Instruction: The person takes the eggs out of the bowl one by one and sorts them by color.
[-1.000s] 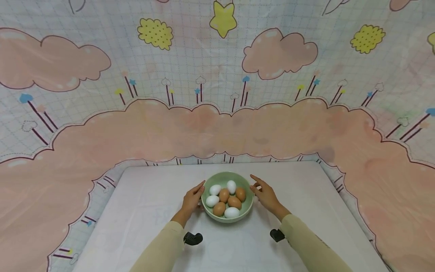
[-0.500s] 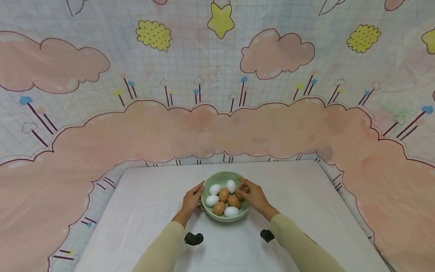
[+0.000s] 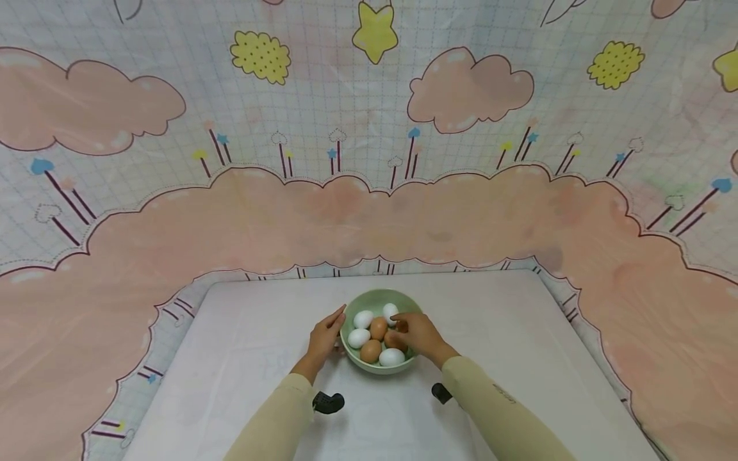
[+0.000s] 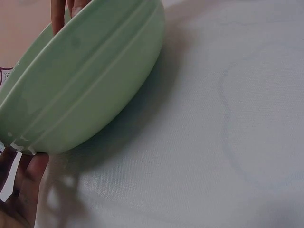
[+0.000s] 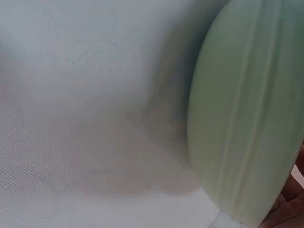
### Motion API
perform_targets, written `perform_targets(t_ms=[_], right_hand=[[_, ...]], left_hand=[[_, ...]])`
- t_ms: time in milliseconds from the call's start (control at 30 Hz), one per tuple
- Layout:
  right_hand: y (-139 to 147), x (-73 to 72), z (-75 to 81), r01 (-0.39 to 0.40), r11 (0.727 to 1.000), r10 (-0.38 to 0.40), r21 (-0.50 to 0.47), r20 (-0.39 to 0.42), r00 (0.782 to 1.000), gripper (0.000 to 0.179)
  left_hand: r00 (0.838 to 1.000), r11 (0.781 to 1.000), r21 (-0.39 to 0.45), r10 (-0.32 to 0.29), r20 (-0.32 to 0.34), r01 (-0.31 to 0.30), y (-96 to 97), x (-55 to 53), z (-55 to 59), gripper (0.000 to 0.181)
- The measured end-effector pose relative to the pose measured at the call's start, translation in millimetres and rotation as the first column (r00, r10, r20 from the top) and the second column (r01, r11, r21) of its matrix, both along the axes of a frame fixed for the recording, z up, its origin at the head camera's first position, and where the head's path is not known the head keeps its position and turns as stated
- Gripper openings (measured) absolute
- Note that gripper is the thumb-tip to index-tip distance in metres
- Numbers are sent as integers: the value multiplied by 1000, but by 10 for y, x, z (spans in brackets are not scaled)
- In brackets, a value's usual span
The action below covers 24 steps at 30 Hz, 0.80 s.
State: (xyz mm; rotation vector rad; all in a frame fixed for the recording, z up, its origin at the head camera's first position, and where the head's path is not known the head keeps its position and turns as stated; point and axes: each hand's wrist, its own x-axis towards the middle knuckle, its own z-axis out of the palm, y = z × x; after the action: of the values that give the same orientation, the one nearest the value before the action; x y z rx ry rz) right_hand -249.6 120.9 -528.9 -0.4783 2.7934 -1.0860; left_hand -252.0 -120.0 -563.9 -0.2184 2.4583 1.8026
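Observation:
A pale green bowl (image 3: 375, 368) holds several white eggs (image 3: 359, 338) and several brown eggs (image 3: 371, 351). My left hand (image 3: 324, 336) lies against the bowl's left side with fingers extended; in the left wrist view its fingertips (image 4: 37, 166) touch the outer wall. Over the bowl's right rim reaches my right hand (image 3: 422, 331), its thumb and fingers curved around a brown egg (image 3: 401, 326) at the right of the group. Most of that egg is hidden beneath the hand, and I cannot tell whether the fingers grip it.
The bowl stands on a white-covered table (image 3: 259, 333). A patterned cloth backdrop (image 3: 369, 218) with clouds and stars rises behind and around it. Black devices (image 3: 328, 403) show under both wrists, below beige sleeves (image 3: 277, 416).
My right hand has moved left from beside the bowl's right rim, over it and down among the eggs. The left hand has stayed at the bowl's left side.

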Motion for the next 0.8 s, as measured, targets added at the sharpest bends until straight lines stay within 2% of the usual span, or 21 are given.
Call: perform_targets(t_ms=[167, 333, 567, 800], right_hand=[[-20, -1, 7, -10, 998, 10, 61, 3, 1000, 34], [-35, 9, 9, -37, 993, 41, 116, -33, 999, 33], [-52, 7, -25, -59, 988, 71, 142, -83, 994, 32], [-61, -9, -46, -73, 984, 85, 161, -65, 994, 30]], left_hand=[[1000, 1000, 9, 1, 8, -1, 5, 23, 34, 43], [1000, 1000, -2, -4, 1, 4, 17, 50, 79, 42], [1000, 1000, -25, 3, -13, -3, 3, 48, 63, 42], [1000, 1000, -17, -6, -13, 5, 18, 45, 58, 43]])
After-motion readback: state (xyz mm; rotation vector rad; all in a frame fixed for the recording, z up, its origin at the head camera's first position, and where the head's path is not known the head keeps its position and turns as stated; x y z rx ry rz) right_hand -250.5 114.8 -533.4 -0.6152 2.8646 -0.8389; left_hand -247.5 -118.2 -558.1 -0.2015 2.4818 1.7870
